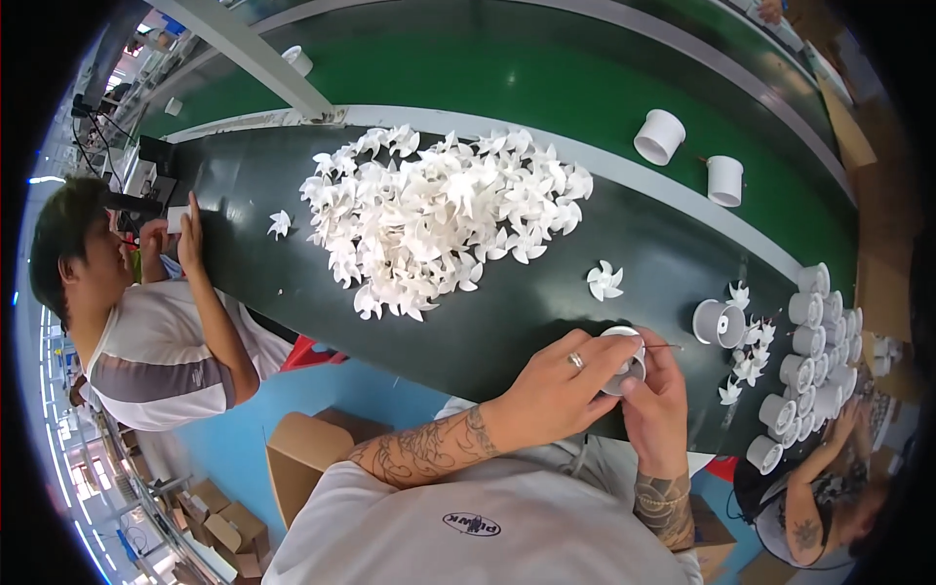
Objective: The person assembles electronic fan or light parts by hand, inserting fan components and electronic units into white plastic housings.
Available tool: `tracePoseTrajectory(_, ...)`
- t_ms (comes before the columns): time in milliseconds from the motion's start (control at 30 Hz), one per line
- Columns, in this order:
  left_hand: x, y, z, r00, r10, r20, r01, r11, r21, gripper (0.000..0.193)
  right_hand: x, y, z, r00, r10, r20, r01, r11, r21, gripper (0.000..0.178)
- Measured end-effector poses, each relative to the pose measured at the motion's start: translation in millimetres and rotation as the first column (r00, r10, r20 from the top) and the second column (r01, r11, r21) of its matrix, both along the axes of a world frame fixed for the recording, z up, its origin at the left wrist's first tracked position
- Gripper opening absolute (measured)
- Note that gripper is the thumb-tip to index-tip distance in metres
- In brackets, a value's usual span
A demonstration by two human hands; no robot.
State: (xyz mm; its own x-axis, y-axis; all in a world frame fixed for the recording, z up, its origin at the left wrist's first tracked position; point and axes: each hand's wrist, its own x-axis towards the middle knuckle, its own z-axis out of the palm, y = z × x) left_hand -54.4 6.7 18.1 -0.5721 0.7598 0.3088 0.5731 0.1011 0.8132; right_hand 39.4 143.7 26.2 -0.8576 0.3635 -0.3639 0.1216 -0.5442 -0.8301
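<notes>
Close to the near edge of the dark work surface, my two hands meet on a small white cup-shaped housing (616, 386). My left hand (556, 388), with a ring on one finger, is closed over its top and side. From the other side my right hand (658, 408) grips it between thumb and fingers. A thin dark wire sticks out to the right past my right fingertips. What lies inside the housing is mostly hidden by my fingers. Just right of my hands stands another white housing (719, 324). A single white fan impeller (604, 280) lies beyond them.
A large heap of white impellers (439, 210) covers the middle. Several more (751, 361) lie at the right, beside stacked white housings (809, 341). Two housings (660, 137) sit on the green belt (546, 73) behind a rail. Co-workers are at left (166, 322) and right (819, 497).
</notes>
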Motion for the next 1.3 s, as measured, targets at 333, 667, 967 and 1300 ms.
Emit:
tracePoseTrajectory(333, -59, -19, 7, 0.830, 0.362, -0.424, -0.476, 0.856, -0.200, 0.047, 28, 24, -12, 0.991, -0.061, 0.118, -0.118, 0.009, 0.993, 0.063)
tracePoseTrajectory(667, -79, -13, 1, 0.758, 0.272, -0.593, -0.549, 0.757, -0.355, 0.014, 35, 20, -41, 0.993, -0.024, -0.120, 0.120, 0.015, 0.993, 0.038)
tracePoseTrajectory(967, 50, 3, -20, 0.339, -0.053, 0.939, -0.135, 0.985, 0.104, 0.019, 62, 27, -44, 0.993, 0.114, 0.028, -0.028, 0.006, 1.000, 0.047)
tracePoseTrajectory(1300, 31, -11, -15, 0.460, -0.026, 0.888, -0.238, 0.959, 0.151, 0.022, 59, 14, -28, 0.993, 0.108, -0.040, 0.053, -0.125, 0.991, 0.033)
